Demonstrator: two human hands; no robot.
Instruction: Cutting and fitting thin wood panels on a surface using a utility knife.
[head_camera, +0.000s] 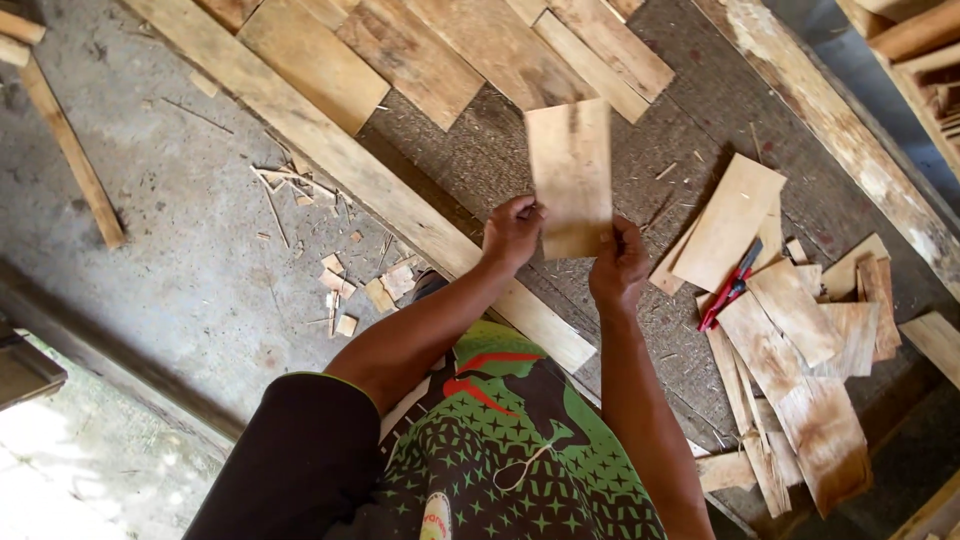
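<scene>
You are working over a rough concrete floor (180, 250) littered with chips and splinters, with a dark worn mat (690, 110) spread ahead of you. Nearest to you, both hands are raised in front of your body and closed on the lower end of a thin wood piece (570, 175): your left hand (512, 232) pinches its lower left edge, your right hand (618, 265) wraps the lower right corner, fingers curled tight with no gap showing. Keep the piece upright and steady, gripping low as you do (thin wood like this likely splits if twisted). Just right of your hands lie a heap of similar offcuts (800, 330) and a red-handled tool (730, 287). Farther off, a long plank (350, 165) runs diagonally, with laid boards (450, 50) beyond.
</scene>
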